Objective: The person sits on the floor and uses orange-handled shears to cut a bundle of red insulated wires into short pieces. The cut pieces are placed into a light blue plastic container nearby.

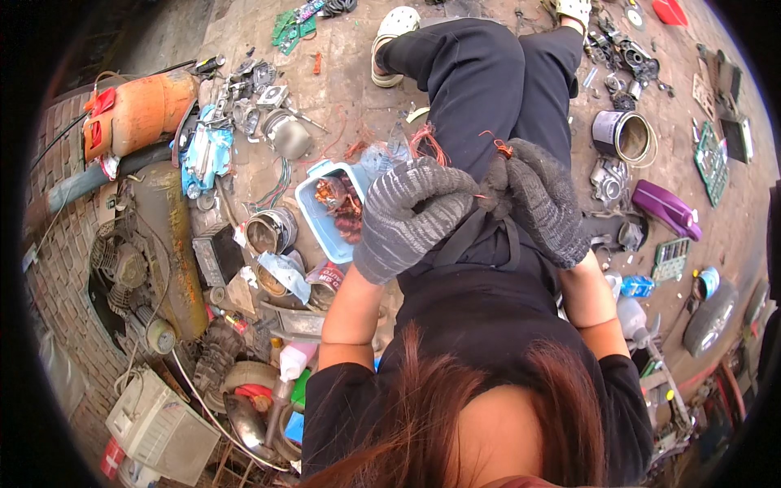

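Observation:
In a grey knit glove, my left hand [421, 213] pinches thin copper wire [482, 196] between thumb and fingertips above my lap. My right hand [546, 204], gloved alike, meets it there and grips a small twisted bundle of copper wire [503, 148], which pokes out above the fingers. A loose tuft of reddish wire [431, 146] shows just beyond my left knuckles; whether that hand holds it is unclear. Left of my left hand, a light-blue plastic tub [306, 194] contains copper wire coils [338, 204]. The glove hides part of its right side.
An orange gas cylinder [149, 113] lies at the left, near metal motor parts [287, 134] and an open can [270, 230]. On the right are another open can [622, 137], a purple plastic housing [666, 208] and a green circuit board [712, 163]. Loose wires [277, 186] trail across the ground.

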Demonstrator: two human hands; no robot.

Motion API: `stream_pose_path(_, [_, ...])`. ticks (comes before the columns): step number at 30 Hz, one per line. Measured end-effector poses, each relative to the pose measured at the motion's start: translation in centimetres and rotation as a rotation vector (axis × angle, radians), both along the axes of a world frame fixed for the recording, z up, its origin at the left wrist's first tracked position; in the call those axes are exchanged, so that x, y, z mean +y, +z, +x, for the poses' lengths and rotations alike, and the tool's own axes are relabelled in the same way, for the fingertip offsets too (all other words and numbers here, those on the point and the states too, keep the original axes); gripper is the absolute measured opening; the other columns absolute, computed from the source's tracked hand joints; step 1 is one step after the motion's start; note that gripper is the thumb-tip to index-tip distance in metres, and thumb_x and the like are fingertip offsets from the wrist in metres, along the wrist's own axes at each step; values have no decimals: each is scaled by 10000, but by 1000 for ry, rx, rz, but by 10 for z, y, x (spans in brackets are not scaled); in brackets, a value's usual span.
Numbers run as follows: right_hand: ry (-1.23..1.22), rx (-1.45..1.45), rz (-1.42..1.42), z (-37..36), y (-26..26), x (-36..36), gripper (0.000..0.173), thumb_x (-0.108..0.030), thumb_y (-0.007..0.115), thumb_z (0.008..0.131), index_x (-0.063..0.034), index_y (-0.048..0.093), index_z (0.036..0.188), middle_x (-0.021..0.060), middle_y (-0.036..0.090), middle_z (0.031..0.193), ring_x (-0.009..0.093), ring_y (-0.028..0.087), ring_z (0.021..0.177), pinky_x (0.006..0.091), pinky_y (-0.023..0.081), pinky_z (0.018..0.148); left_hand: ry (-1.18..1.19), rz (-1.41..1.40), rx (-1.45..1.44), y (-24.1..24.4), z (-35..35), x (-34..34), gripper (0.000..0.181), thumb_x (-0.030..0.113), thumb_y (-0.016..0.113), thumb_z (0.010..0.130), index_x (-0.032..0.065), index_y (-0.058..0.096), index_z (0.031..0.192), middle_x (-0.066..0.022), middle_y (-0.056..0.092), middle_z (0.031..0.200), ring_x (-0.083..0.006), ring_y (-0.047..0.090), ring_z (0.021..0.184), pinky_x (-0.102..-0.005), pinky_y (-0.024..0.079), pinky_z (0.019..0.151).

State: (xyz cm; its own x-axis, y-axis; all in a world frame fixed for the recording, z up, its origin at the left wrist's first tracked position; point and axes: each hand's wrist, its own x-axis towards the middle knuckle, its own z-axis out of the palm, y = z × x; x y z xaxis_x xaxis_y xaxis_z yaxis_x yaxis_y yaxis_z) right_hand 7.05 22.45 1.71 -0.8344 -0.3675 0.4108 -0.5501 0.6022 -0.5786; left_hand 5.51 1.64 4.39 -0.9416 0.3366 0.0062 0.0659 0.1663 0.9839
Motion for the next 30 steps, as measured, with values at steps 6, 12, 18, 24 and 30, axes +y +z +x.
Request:
stream_pose_path(6, [50, -37, -45, -3, -9, -3, 475, -50, 672, 646, -10, 516, 1093, 192, 531, 1134, 365, 532, 1027, 428, 429, 877, -104, 175, -276, 7, -5, 0, 155, 11, 642, 746, -20, 625, 897, -75, 646, 818, -142, 603, 752, -275, 477, 697])
stream_pose_path(12, [107, -167, -149, -9, -8, -10, 442, -66, 663, 669, -12, 518, 1083, 189, 555, 1085, 373, 546, 985, 429, 440, 845, -111, 428, -549, 2, -7, -2, 136, -1, 609, 774, -15, 617, 910, -53, 636, 836, -123, 584, 786, -259, 472, 723])
stream_pose_path(18, [45, -146, -152, -11, -21, -6, 302, -60, 582, 788, 17, 514, 1071, 186, 562, 1048, 343, 566, 919, 399, 465, 796, 82, 136, -225, -3, -7, 3, 118, -29, 606, 764, -7, 616, 879, -50, 622, 828, -122, 578, 783, -255, 471, 715])
stream_pose_path(24, [-90, -756, -426, -6, -1, -13, 290, -37, 533, 832, 2, 525, 1119, 171, 536, 1117, 317, 535, 1003, 374, 433, 852, 69, -100, 142, 0, -11, 0, 130, -48, 623, 727, -2, 627, 849, -67, 626, 797, -137, 590, 754, -258, 471, 687])
stream_pose_path(30, [-66, -404, -460, -15, 16, -25, 219, -97, 517, 876, 24, 535, 1058, 142, 613, 951, 259, 606, 849, 330, 463, 794, 19, -209, 309, 9, -13, 2, 152, -33, 655, 683, 25, 649, 823, -73, 610, 742, -177, 580, 684, -284, 452, 627])
